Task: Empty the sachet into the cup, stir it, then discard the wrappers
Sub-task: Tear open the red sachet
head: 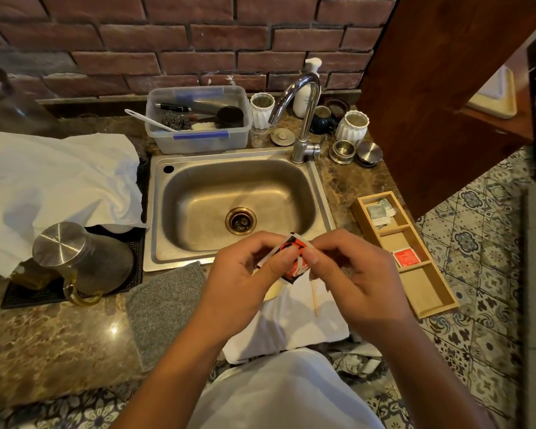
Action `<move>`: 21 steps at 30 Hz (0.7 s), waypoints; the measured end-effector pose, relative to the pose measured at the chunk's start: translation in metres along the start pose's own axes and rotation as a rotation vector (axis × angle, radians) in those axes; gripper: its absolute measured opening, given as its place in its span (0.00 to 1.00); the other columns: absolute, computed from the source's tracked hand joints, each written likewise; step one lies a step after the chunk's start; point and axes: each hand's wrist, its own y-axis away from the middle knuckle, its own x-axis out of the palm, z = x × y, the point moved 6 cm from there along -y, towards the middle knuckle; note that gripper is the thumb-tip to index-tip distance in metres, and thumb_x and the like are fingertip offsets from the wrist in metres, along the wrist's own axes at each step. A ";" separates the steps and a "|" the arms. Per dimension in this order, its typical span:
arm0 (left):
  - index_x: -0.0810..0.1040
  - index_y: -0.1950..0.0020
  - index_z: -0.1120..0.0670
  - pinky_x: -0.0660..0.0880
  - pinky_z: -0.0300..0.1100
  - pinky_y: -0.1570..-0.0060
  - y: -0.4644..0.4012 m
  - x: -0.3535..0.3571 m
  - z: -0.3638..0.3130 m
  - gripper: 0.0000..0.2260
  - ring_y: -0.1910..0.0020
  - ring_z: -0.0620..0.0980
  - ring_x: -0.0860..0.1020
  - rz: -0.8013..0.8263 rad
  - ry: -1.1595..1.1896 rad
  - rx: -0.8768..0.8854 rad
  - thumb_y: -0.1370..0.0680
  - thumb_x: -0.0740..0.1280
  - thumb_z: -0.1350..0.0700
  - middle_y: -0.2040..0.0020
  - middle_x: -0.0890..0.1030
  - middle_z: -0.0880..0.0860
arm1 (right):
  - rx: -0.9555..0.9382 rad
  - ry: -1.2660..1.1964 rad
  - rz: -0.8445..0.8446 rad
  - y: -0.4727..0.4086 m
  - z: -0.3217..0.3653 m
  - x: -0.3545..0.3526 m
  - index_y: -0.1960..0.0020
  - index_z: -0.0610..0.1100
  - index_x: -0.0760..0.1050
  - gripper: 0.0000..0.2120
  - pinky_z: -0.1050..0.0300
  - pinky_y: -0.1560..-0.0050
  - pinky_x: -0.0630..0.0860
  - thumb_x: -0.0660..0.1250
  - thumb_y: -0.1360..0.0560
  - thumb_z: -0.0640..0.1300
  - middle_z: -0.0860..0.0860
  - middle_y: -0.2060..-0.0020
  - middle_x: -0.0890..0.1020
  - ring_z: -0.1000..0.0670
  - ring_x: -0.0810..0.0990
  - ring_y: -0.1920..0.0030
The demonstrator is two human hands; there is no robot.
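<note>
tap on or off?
Off. No water shows at the tap spout, and none runs in the sink basin below it. Handle position is too small to read.

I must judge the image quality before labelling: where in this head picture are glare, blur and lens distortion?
Head view: glare spots on the polished brown marble counter and the round steel lid of the jug; the brick wall's top left corner is blurred; wide-angle bending curves the brick lines; the red and white sachet between the left hand and right hand stays fairly sharp.
</note>
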 end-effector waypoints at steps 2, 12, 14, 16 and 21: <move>0.85 0.51 0.48 0.78 0.38 0.62 0.001 -0.001 0.000 0.05 0.62 0.45 0.81 0.003 -0.009 -0.004 0.22 0.70 0.50 0.60 0.84 0.48 | 0.035 -0.038 0.044 0.000 -0.003 0.001 0.51 0.47 0.83 0.05 0.54 0.63 0.78 0.69 0.21 0.46 0.56 0.62 0.84 0.49 0.83 0.61; 0.81 0.57 0.56 0.71 0.33 0.62 0.007 0.007 0.000 0.12 0.65 0.43 0.76 0.198 -0.081 -0.069 0.21 0.65 0.50 0.65 0.80 0.49 | 0.174 -0.124 0.357 -0.010 -0.004 0.001 0.50 0.53 0.79 0.04 0.60 0.62 0.78 0.67 0.22 0.51 0.54 0.62 0.83 0.54 0.82 0.61; 0.81 0.58 0.54 0.71 0.33 0.62 0.007 0.008 0.000 0.12 0.65 0.42 0.76 0.239 -0.093 -0.077 0.21 0.64 0.49 0.64 0.81 0.46 | 0.184 -0.159 0.448 -0.010 -0.003 0.001 0.51 0.51 0.78 0.02 0.63 0.62 0.75 0.67 0.21 0.47 0.54 0.64 0.81 0.55 0.81 0.64; 0.82 0.57 0.52 0.71 0.34 0.62 0.008 0.008 -0.001 0.11 0.65 0.42 0.77 0.263 -0.085 -0.093 0.21 0.65 0.48 0.64 0.82 0.46 | 0.174 -0.182 0.490 -0.010 0.000 0.000 0.52 0.50 0.78 0.02 0.61 0.63 0.75 0.67 0.21 0.46 0.53 0.66 0.80 0.54 0.80 0.65; 0.82 0.59 0.45 0.70 0.31 0.63 0.007 0.007 -0.008 0.09 0.67 0.39 0.76 0.290 -0.065 -0.076 0.21 0.65 0.50 0.66 0.81 0.42 | 0.149 -0.160 0.565 -0.010 0.003 0.001 0.51 0.49 0.78 0.05 0.58 0.63 0.76 0.67 0.20 0.49 0.49 0.66 0.80 0.52 0.80 0.66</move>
